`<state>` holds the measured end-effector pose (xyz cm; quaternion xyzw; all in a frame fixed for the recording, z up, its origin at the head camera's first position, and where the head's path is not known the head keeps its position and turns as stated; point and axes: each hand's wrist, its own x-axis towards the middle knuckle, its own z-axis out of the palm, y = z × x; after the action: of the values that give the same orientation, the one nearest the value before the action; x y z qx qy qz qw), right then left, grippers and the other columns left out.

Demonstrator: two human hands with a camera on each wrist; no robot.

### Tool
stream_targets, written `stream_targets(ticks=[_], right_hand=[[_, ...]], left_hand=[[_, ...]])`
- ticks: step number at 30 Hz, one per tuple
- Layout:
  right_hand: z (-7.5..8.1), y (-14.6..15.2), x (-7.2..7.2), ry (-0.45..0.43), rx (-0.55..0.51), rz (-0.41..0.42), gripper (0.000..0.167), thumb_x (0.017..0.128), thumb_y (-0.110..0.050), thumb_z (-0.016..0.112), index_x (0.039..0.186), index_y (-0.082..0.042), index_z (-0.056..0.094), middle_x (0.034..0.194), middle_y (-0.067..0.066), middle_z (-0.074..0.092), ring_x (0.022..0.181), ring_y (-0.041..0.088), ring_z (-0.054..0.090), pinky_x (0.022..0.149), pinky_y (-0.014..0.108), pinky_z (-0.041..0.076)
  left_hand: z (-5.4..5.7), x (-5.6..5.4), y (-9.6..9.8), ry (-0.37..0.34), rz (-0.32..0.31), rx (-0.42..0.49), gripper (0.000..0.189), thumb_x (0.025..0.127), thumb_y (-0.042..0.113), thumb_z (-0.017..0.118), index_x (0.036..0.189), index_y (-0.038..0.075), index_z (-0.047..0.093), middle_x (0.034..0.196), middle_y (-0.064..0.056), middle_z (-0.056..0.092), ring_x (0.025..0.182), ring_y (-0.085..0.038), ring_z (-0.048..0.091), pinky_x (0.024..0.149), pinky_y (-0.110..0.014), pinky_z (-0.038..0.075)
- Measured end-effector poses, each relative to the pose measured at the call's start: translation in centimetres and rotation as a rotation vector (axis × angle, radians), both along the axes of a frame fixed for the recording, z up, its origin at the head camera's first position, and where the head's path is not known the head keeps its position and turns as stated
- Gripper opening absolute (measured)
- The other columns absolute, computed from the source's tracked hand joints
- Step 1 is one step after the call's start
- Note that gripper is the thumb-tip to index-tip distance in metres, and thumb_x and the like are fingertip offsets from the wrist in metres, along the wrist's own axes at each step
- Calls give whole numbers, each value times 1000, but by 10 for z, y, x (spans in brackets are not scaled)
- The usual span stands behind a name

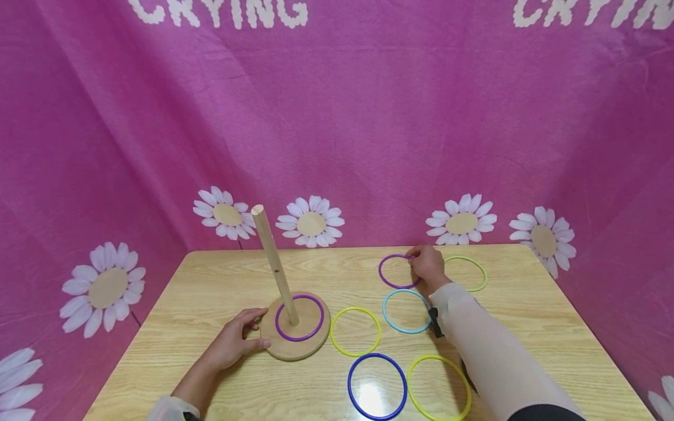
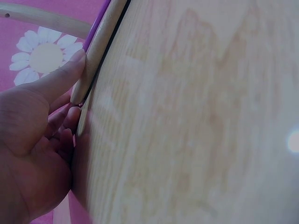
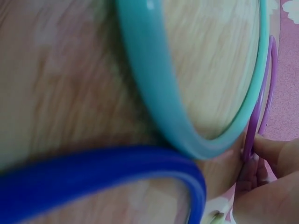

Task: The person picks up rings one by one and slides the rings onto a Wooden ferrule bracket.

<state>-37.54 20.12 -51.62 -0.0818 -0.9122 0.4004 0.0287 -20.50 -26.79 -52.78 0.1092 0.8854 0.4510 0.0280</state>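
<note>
A wooden ring-toss stand with a round base (image 1: 286, 349) and an upright post (image 1: 276, 266) is on the left half of the table. One purple ring (image 1: 323, 320) lies on that base around the post. My left hand (image 1: 231, 342) grips the base's left edge; its thumb (image 2: 60, 77) lies on top of the rim and the other fingers are curled by the lower edge. At the back right, my right hand (image 1: 427, 266) pinches another purple ring (image 1: 380, 275). In the right wrist view, the thumb and fingers close on this purple ring (image 3: 252, 123).
A light blue ring (image 1: 387, 318) lies just in front of the right hand, and a yellow-green ring (image 1: 481, 270) beside it. Nearer are a yellow ring (image 1: 337, 348) by the base, a dark blue ring (image 1: 350, 383) and another yellow ring (image 1: 416, 403). Pink cloth (image 1: 368, 146) hangs behind the table.
</note>
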Motion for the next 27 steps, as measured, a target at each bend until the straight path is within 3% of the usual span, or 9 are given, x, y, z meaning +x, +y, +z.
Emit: stream_targets(ticks=[3,8,10,14,20,27], right_hand=[[-1,0,0,-7,-41,-15,17,95,0,63,107,-1,75,106,17,66,99,32,55,83,38,50],[1,1,-1,26,-7,3,18,91,1,61,103,-1,75,104,19,68,94,31,56,76,36,50],[4,2,-1,39,50,24,20,90,0,60,102,-1,76,101,18,70,93,32,58,81,39,49],[7,3,-2,45,101,44,28,81,3,56,100,-2,76,88,14,69,83,30,56,71,34,47],[10,-2,-3,34,35,86,34,72,8,55,99,2,75,72,8,64,73,26,54,54,26,44],[23,-15,-3,95,97,168,29,71,4,64,96,2,77,83,9,73,79,23,60,62,27,49]], left_hand=[[0,-1,0,-8,1,-10,73,80,16,90,143,0,57,130,-11,59,104,-17,53,91,-24,44],[0,-1,-1,-3,-7,-6,73,80,16,90,143,-2,57,129,-12,59,103,-17,52,90,-23,44],[1,0,-1,4,-10,-2,72,80,15,90,143,-2,57,128,-12,59,103,-16,52,89,-23,44],[3,1,0,12,-15,4,72,80,15,89,143,-2,57,128,-12,59,103,-17,53,88,-24,44],[4,1,1,21,-21,11,72,80,14,89,142,-3,57,128,-14,59,103,-19,53,87,-25,44],[2,0,0,-1,-8,-7,73,80,15,89,143,-1,57,130,-12,59,104,-17,53,91,-23,44]])
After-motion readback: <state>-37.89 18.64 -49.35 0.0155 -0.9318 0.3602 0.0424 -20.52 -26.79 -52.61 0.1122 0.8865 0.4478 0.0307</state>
